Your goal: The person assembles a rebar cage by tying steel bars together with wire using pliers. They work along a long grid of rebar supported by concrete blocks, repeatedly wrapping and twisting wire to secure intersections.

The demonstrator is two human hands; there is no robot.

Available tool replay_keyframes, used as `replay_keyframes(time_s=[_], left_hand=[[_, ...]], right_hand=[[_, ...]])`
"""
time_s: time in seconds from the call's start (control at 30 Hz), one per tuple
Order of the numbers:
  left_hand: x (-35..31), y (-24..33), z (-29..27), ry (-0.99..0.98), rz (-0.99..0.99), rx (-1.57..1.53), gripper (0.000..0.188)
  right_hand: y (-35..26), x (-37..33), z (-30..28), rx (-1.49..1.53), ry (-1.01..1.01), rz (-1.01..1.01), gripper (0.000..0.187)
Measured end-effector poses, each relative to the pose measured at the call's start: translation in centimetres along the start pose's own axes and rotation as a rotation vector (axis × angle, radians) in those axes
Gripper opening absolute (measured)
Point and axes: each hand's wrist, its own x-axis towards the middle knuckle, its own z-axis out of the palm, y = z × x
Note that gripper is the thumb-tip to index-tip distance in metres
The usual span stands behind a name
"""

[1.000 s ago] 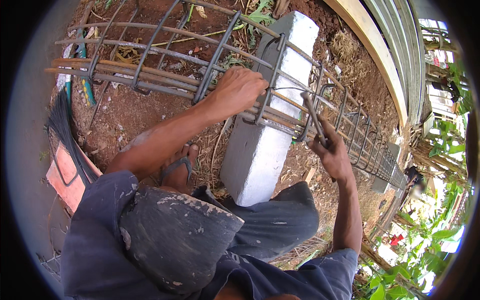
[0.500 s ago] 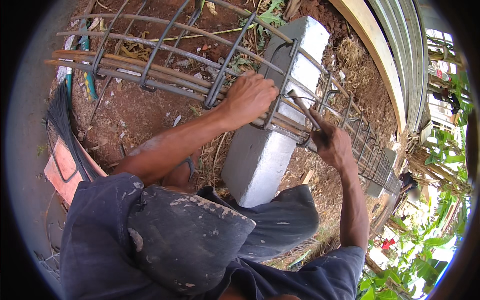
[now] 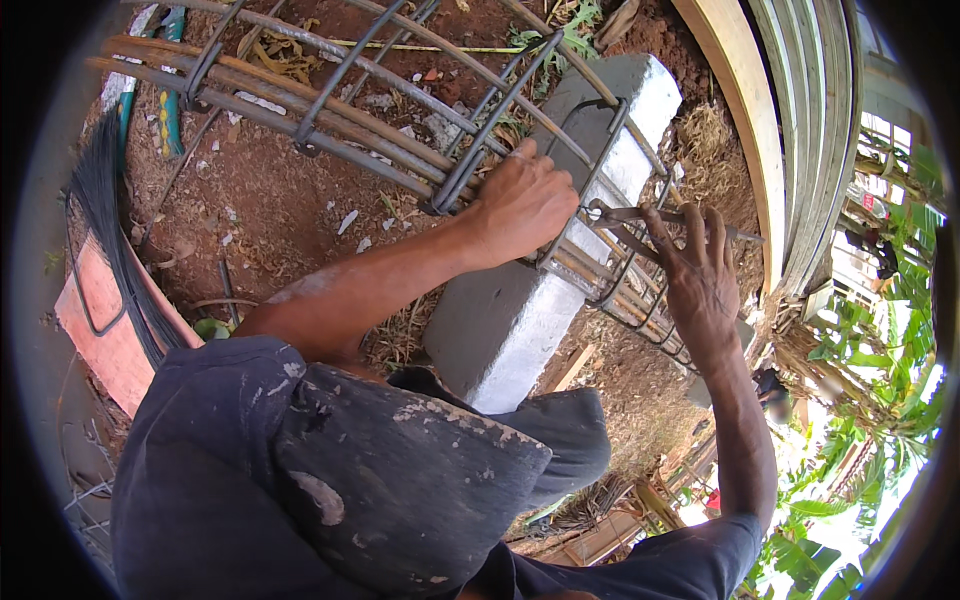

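Note:
A long rebar cage of rusty bars and grey stirrups lies across a pale concrete block. My left hand is closed over the cage's bars, beside a stirrup; its fingertips are partly hidden. In my right hand is a pair of dark metal pincers, with the handles spread and the fingers stretched along them. The pincers' jaws are at the stirrup just right of my left hand. Any tie wire in the jaws is too small to make out.
A bundle of thin black wire rests on a reddish board at the left. Teal-handled tools lie on the soil near the cage's left end. A curved wooden plank and corrugated sheets stand at the right.
The pincers have swung from pointing up-left to lying nearly level, and their handles have spread. My right hand's fingers have stretched out. My left hand stays on the cage as the view shifts.

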Motion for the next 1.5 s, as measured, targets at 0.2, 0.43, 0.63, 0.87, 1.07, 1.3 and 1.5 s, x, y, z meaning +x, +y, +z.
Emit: replay_keyframes(time_s=[0.2,0.43,0.63,0.87,1.07,1.3,1.5], left_hand=[[0.1,0.0,0.1,0.010,0.010,0.041,0.008],[0.2,0.0,0.0,-0.002,-0.003,0.045,0.009],[0.3,0.0,-0.2,-0.084,-0.020,-0.056,0.014],[2.3,6.7,-0.5,0.369,-0.052,-0.339,0.060],[5.9,8.6,4.0,0.536,0.019,-0.540,0.039],[3.1,7.6,4.4,0.426,0.317,-0.462,0.022],[0.0,8.4,4.4,0.620,0.395,-0.429,0.023]], right_hand=[[-0.7,0.3,-1.2,0.083,-0.018,0.038,0.075],[-1.2,1.2,-4.5,-0.060,0.039,-0.002,0.057],[-1.5,3.0,-7.8,-0.094,-0.255,0.003,0.045],[0.2,5.6,-8.8,0.280,-0.694,0.018,0.016],[4.1,5.1,-7.9,0.602,-0.963,-0.105,0.011],[0.2,-5.8,-4.7,1.536,-0.866,0.430,0.035],[-5.9,-7.6,-4.5,1.934,-0.730,0.844,0.033]])
